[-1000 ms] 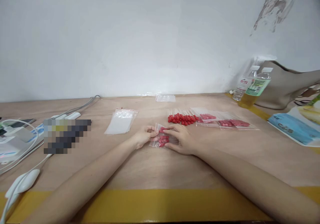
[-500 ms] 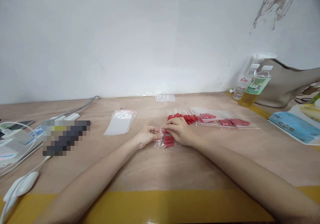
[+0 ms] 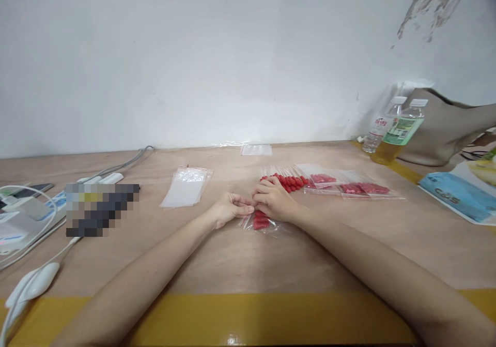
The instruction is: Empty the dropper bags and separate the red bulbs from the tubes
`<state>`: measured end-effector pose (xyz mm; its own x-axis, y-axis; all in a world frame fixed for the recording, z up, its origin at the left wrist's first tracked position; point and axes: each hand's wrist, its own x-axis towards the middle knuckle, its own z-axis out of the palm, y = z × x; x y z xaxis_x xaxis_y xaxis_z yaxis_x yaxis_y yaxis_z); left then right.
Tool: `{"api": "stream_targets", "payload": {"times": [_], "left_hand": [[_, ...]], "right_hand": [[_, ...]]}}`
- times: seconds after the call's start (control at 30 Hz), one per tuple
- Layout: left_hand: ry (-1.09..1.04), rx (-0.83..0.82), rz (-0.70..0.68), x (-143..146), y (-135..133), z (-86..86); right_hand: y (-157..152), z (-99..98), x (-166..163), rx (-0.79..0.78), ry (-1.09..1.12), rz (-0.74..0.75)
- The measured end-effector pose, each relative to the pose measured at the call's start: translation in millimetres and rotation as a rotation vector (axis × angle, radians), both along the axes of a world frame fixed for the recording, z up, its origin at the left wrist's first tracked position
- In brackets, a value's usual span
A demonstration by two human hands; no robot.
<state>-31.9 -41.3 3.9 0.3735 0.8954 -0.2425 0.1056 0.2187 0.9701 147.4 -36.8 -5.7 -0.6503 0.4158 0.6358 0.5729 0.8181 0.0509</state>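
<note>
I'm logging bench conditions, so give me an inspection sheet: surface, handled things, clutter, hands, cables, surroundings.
Surface: brown table with yellow front strip.
Handled things: small clear plastic bag, red contents; beyond, loose red-tipped pale sticks and red-filled clear bags; left, stacked flat translucent bags.
Clutter: two capped plastic bottles, blue printed pack.
Hands: left hand pinches the small bag; right hand bends over it, grip unclear.
Cables: grey and white cords, left.
Surroundings: pale wall, peeling patch.

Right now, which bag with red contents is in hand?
The small clear bag at the fingertips of the left hand and right hand. The other filled bags lie farther right, with neither hand on them.
</note>
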Motion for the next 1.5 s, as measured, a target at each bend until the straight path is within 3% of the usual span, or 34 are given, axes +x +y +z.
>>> {"api": "stream_targets", "payload": {"times": [0.17,0.27,0.4,0.5,0.73,0.93,1.1,1.27,1.4,1.5], "left_hand": [[0.03,0.07,-0.06,-3,1,-3.1],[0.164,0.422,-0.062,-8,-1,-4.9],[0.347,1.006,-0.203,-19,-2,-5.8],[0.418,1.172,-0.266,-22,2,-8.9],[0.462,1.147,-0.216,-14,8,-13.6],[0.371,0.966,-0.371,-16,7,-4.4],[0.32,0.834,-0.424,-20,9,0.7],[0.336,0.934,-0.403,-25,15,4.3],[0.368,1.096,-0.461,-26,15,6.7],[0.448,1.16,-0.505,-30,13,6.3]], "right_hand": [[-4,-2.9,3,-0.002,-0.005,0.002],[-8,-2.5,5,0.007,0.004,0.001],[-10,-2.1,9,0.03,0.036,0.005],[-9,-3.8,10,0.025,0.067,0.018],[-7,-8.5,10,0.045,0.073,0.033],[-12,-2.9,10,0.077,0.0,0.063],[-13,0.0,11,0.05,-0.037,0.095],[-11,5.8,22,-0.121,0.029,0.111],[-11,12.9,25,-0.336,0.141,0.198],[-15,13.6,24,-0.418,0.232,0.155]]}}
